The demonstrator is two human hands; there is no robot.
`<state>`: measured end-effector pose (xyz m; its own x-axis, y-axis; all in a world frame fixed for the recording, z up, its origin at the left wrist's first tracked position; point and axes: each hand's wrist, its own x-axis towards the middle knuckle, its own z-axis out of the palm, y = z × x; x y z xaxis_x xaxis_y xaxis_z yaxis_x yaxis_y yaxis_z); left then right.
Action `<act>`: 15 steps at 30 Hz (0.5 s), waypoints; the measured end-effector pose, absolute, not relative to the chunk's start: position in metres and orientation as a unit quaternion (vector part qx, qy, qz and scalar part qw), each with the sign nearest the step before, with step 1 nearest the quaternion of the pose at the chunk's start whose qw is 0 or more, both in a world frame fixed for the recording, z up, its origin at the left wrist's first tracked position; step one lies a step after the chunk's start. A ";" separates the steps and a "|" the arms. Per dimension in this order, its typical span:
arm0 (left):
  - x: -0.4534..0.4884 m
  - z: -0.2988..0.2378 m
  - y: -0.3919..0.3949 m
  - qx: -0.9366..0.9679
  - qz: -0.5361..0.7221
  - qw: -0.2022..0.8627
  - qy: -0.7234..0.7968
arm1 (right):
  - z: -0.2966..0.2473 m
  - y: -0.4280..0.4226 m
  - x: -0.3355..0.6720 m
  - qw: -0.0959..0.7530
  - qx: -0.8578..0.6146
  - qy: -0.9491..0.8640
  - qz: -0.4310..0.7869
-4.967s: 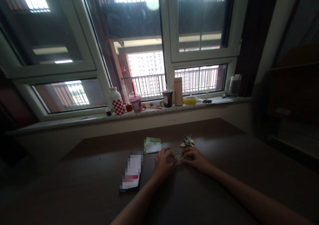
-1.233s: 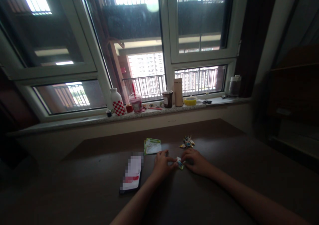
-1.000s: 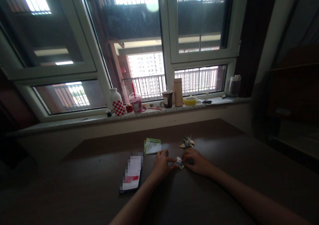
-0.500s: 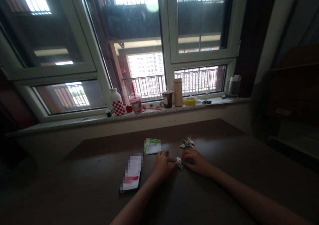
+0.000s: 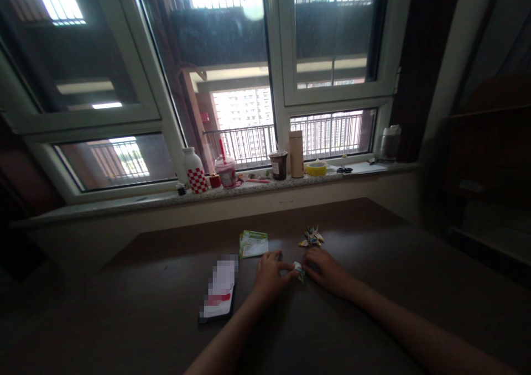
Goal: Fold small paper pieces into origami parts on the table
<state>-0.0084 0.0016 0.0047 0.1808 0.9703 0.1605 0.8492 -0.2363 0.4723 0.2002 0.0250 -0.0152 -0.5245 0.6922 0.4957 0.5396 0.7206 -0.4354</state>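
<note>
A small folded piece of paper, white with blue and yellow-green print, lies on the brown table between my hands. My left hand pinches its left side with thumb and fingertips. At its right side, my right hand has its fingers curled together against the paper's edge; the fingertips are partly hidden. Just beyond my right hand is a small heap of folded, patterned paper pieces. Beyond my left hand lie green and white paper sheets.
A phone with a blurred-out screen lies left of my left hand. On the windowsill stand a checkered bottle, a pink cup, a dark drink cup, a tan flask, yellow tape and scissors.
My right hand's fingers have shifted slightly at the paper's right edge, and the paper has tilted a little. My left hand stays almost in place.
</note>
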 end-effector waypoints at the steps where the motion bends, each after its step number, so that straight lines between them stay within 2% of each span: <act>1: -0.008 0.005 0.002 0.757 0.217 0.138 0.601 | -0.015 0.025 0.200 0.335 -0.358 -0.864 0.113; 15: -0.003 -0.002 0.004 0.779 0.260 0.094 0.563 | -0.017 0.026 0.199 0.340 -0.365 -0.858 0.121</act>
